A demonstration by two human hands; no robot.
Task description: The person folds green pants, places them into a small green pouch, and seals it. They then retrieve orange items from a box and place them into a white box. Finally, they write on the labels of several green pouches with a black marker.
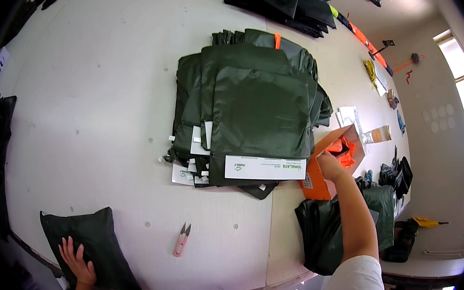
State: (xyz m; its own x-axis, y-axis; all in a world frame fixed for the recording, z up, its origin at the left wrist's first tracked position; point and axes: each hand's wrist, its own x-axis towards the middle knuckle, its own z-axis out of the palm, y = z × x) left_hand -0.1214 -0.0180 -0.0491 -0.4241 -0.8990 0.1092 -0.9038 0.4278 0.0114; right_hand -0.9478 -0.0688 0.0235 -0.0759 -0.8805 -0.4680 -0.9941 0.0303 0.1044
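Observation:
My left hand (75,261) lies flat, fingers spread, on a dark green fabric piece (96,243) at the table's near left edge. My right hand (329,165) reaches into an orange cardboard box (319,186) holding orange pieces (344,152); its fingers are hidden by the box rim, so a grip cannot be made out. Just left of the box sits a tall stack of dark green fabric panels (252,102) with white label cards (266,168) at their near ends.
Small pink thread snips (181,240) lie on the white table (94,78) in front of me. A dark green bag (326,230) rests by my right arm. Black fabric is piled at the far edge (283,0). Assorted tools and orange straps sit far right.

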